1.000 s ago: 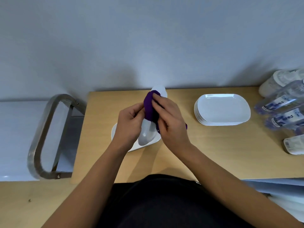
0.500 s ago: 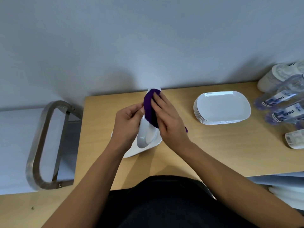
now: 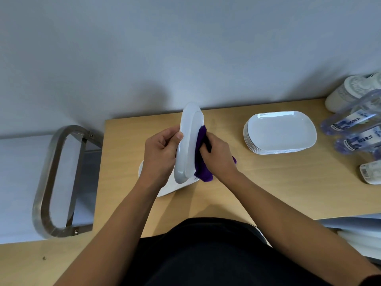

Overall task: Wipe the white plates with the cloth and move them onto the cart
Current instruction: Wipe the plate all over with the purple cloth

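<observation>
The cloth (image 3: 201, 159) slid lower on plate (image 3: 188, 141) above wooden table (image 3: 268, 182).

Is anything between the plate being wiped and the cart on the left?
Only the cart's metal handle, standing at the cart's table-side edge, lies between the held plate and the cart top; the plate would likely go over it. The left hand grips the plate, the right hand holds the purple cloth against it.

Single wide-angle head cam, looking steeply down from above the person's torso (image 3: 206, 254), sitting close over the desk (image 3: 268, 188), facing the wall (image 3: 185, 48); cart handle (image 3: 53, 182) is showing at left, bottles (image 3: 354, 141) at right edge.
</observation>
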Demonstrator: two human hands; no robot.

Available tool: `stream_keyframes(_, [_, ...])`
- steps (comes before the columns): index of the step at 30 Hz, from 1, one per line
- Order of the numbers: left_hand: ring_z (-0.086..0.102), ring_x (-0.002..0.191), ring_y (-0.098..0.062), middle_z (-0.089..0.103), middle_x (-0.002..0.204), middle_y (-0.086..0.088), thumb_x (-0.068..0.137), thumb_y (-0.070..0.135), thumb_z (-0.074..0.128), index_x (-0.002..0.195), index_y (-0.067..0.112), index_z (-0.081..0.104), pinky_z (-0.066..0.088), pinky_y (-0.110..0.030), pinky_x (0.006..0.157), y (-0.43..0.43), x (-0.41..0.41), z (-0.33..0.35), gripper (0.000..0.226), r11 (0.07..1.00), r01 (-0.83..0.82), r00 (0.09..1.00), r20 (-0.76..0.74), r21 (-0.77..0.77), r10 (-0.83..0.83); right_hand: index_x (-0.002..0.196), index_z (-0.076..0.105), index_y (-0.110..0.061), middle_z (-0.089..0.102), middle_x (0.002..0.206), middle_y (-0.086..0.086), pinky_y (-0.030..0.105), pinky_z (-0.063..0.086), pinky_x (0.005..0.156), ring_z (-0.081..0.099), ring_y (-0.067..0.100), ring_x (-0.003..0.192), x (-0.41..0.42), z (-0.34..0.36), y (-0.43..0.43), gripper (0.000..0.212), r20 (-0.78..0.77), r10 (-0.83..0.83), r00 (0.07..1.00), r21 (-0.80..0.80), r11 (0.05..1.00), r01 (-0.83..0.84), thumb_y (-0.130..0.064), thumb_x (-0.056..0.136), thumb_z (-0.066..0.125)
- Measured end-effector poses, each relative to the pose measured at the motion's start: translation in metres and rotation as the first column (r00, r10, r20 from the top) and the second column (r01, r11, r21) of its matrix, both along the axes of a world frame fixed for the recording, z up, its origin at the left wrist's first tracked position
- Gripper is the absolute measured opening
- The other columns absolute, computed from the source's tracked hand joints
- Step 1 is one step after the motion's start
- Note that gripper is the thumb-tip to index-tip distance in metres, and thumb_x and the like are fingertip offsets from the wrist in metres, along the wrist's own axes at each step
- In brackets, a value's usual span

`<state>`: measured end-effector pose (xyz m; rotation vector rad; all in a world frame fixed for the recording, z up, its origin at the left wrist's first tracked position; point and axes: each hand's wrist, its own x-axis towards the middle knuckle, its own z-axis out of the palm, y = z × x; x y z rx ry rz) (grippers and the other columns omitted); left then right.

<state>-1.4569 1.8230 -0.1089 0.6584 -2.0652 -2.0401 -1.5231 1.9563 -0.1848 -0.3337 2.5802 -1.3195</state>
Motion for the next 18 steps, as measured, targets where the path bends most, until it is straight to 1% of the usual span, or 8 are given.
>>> stream_keyframes(2, [0.067,0.078,-0.010,0.075,0.091,0.005,0.097,0.005,0.055,0.105,0.018,0.073,0.053,-0.029,0.072,0.001,-0.001,-0.001,0.024,0.999,-0.033,0.999,-0.006,0.009,0.033,0.085,0.056,-0.009,0.060,0.071,0.000,0.016,0.038,0.055,0.052,0.009,0.061,0.009,0.000,0.003,0.005,0.049,0.005,0.999,0.015,1.000,-0.006,-0.008,0.086,0.051])
stream_keyframes(4, [0.067,0.078,-0.009,0.075,0.096,0.001,0.097,0.005,0.055,0.111,0.013,0.072,0.052,-0.026,0.070,0.001,-0.002,-0.002,0.023,0.998,-0.062,0.998,-0.007,0.017,0.062,0.079,0.055,-0.011,0.058,0.065,-0.001,0.014,0.038,0.052,0.049,0.007,0.055,0.018,0.001,0.007,0.007,0.106,0.031,0.994,-0.001,1.000,-0.031,-0.010,0.085,0.054])
stream_keyframes(6, [0.066,0.078,-0.008,0.075,0.098,-0.001,0.098,0.005,0.054,0.113,0.011,0.071,0.052,-0.024,0.069,0.003,-0.002,-0.003,0.024,0.997,-0.072,0.997,-0.005,0.018,0.072,0.079,0.058,-0.012,0.061,0.066,0.000,0.023,0.043,0.055,0.051,0.010,0.056,0.026,-0.002,0.012,0.007,0.156,0.064,0.986,-0.015,0.998,-0.062,-0.012,0.086,0.056])
stream_keyframes(8, [0.066,0.076,-0.007,0.075,0.095,0.002,0.098,0.005,0.054,0.110,0.016,0.072,0.052,-0.023,0.068,0.006,-0.002,-0.005,0.024,0.996,-0.082,0.997,-0.003,0.025,0.082,0.081,0.062,-0.011,0.064,0.069,0.002,0.032,0.049,0.061,0.058,0.017,0.064,0.035,-0.006,0.017,0.008,0.179,0.089,0.980,-0.021,0.996,-0.087,-0.015,0.087,0.058])
stream_keyframes(10, [0.067,0.078,-0.007,0.075,0.096,0.003,0.098,0.005,0.054,0.109,0.019,0.071,0.051,-0.023,0.068,0.009,-0.003,-0.006,0.025,0.995,-0.098,0.995,0.001,0.027,0.098,0.086,0.065,-0.010,0.068,0.075,0.003,0.039,0.054,0.069,0.064,0.018,0.072,0.044,-0.011,0.023,0.010,0.208,0.114,0.971,-0.026,0.993,-0.111,-0.019,0.088,0.061])
stream_keyframes(12, [0.067,0.080,-0.008,0.075,0.102,0.001,0.098,0.006,0.054,0.111,0.018,0.071,0.051,-0.025,0.070,0.010,-0.003,-0.008,0.025,0.993,-0.116,0.993,0.010,0.020,0.115,0.094,0.068,-0.011,0.071,0.082,0.001,0.040,0.055,0.076,0.067,0.016,0.081,0.055,-0.013,0.027,0.013,0.234,0.145,0.961,-0.052,0.989,-0.137,-0.022,0.088,0.063])
stream_keyframes(15, [0.068,0.087,-0.014,0.074,0.106,-0.002,0.098,0.008,0.054,0.115,0.014,0.072,0.054,-0.032,0.076,0.010,-0.005,-0.010,0.025,0.994,-0.114,0.993,0.028,-0.003,0.114,0.107,0.070,-0.018,0.073,0.092,-0.005,0.034,0.055,0.081,0.067,0.009,0.088,0.065,-0.010,0.027,0.019,0.217,0.177,0.960,-0.113,0.981,-0.156,-0.019,0.090,0.062])
stream_keyframes(18, [0.067,0.083,-0.010,0.076,0.100,0.002,0.097,0.008,0.055,0.109,0.017,0.074,0.050,-0.029,0.074,0.013,-0.006,-0.009,0.024,0.997,-0.069,0.996,0.055,-0.027,0.071,0.123,0.064,-0.017,0.071,0.104,-0.006,0.028,0.052,0.087,0.063,0.005,0.094,0.056,-0.001,0.020,0.029,0.094,0.071,0.993,-0.127,0.990,-0.059,-0.014,0.094,0.058])
